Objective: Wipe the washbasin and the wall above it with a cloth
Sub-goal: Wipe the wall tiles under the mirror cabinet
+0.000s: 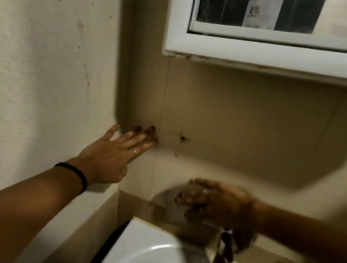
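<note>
Under your right hand (214, 202), blurred, the cloth (172, 207) presses the wall (245, 122) above the washbasin (153, 255); its grip is unclear, and your left hand (110, 156) lies flat, fingers spread.

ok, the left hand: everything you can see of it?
The left hand is raised with its back to the camera, fingers straight and spread, tips on the beige wall near the corner, above and left of the washbasin. Dark red nail polish shows, as do a thin ring on one finger and a black band at the wrist. It holds nothing.
</note>
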